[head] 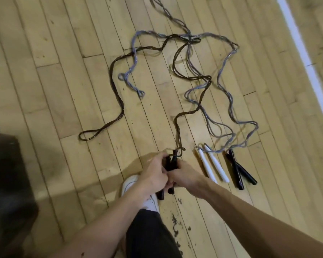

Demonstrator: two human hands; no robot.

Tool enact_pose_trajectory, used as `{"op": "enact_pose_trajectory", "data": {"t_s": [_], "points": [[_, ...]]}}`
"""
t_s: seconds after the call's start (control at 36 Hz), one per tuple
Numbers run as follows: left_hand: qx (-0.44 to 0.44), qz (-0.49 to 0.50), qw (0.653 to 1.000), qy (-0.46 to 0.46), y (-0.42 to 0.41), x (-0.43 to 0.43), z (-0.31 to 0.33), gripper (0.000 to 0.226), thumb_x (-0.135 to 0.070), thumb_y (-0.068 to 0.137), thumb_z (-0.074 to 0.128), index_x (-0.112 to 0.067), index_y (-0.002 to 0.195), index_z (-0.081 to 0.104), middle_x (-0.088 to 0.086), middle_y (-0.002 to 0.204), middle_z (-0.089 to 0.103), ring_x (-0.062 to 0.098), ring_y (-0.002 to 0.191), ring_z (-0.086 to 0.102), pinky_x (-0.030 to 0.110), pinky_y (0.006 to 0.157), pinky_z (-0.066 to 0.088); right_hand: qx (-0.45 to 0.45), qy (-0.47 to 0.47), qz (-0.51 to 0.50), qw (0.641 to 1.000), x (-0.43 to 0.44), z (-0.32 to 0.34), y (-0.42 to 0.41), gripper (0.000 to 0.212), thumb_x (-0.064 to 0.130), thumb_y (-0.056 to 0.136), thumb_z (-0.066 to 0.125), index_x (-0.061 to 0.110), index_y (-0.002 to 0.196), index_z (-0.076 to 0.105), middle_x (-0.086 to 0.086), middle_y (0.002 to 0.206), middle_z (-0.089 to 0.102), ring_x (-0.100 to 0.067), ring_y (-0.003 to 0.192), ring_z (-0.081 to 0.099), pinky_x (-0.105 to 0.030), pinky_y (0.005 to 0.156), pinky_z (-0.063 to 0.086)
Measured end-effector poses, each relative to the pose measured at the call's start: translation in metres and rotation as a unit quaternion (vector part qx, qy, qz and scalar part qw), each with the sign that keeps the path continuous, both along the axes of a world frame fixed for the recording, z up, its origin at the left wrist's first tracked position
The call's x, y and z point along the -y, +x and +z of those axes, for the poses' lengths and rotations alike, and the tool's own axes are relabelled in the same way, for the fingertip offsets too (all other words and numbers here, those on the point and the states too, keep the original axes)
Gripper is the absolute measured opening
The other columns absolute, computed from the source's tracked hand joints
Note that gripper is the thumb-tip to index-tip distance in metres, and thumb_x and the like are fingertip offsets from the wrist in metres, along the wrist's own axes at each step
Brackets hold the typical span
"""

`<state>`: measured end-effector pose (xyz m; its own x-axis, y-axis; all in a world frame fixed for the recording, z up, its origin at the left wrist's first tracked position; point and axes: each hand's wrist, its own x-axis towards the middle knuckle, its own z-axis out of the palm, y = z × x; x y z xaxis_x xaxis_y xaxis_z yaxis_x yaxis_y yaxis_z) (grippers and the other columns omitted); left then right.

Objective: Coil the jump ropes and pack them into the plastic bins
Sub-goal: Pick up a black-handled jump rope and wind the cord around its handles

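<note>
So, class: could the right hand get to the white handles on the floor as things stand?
Probably yes: the white handles lie uncovered just beside the right hand, though it grips the dark handles.

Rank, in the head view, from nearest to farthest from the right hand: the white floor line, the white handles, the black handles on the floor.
1. white handles, just right of the right hand.
2. black handles, farther right.
3. white floor line, far right edge.

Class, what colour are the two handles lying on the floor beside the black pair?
The handles are white; head view.
</note>
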<state>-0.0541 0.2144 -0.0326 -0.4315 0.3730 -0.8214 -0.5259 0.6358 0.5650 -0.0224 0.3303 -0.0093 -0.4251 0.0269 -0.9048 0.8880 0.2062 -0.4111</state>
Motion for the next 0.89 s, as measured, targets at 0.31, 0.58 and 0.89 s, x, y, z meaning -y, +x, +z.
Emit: {"op": "enact_pose_trajectory", "data": {"t_s": [0.31, 0.58, 0.89], "points": [[-0.032, 0.026, 0.997, 0.069, -0.026, 0.032, 0.078, 0.026, -0.030, 0.101, 0.054, -0.024, 0.127, 0.055, 0.004, 0.065, 0.066, 0.018, 0.053, 0.066, 0.027, 0.053, 0.054, -0.036, -0.069, 0.014, 0.997, 0.006, 0.074, -0.005, 0.030, 0.027, 0.105, 0.050, 0.004, 0.121, 0.060, -0.011, 0.098, 0.069, -0.022, 0.097, 0.067, -0.043, 0.098, 0.051], [-0.214, 0.067, 0.973, 0.053, -0.064, 0.072, 0.239, 0.029, -0.021, 0.098, 0.051, -0.004, 0.081, 0.067, 0.000, 0.058, 0.054, 0.013, 0.043, 0.044, 0.020, 0.040, 0.034, -0.100, -0.213, 0.022, 0.972, 0.031, 0.238, -0.042, 0.022, 0.022, 0.111, 0.037, 0.006, 0.121, 0.048, -0.005, 0.083, 0.058, -0.021, 0.070, 0.065, -0.035, 0.070, 0.056], [-0.424, 0.180, 0.885, 0.060, -0.022, 0.116, 0.455, 0.026, -0.028, 0.105, 0.039, -0.013, 0.092, 0.056, 0.003, 0.075, 0.058, 0.015, 0.061, 0.051, 0.024, 0.048, 0.041, -0.196, -0.259, 0.120, 0.938, 0.075, 0.456, -0.011, 0.015, 0.021, 0.110, 0.042, 0.008, 0.105, 0.048, -0.005, 0.078, 0.058, -0.018, 0.063, 0.059, -0.030, 0.060, 0.054]]}}
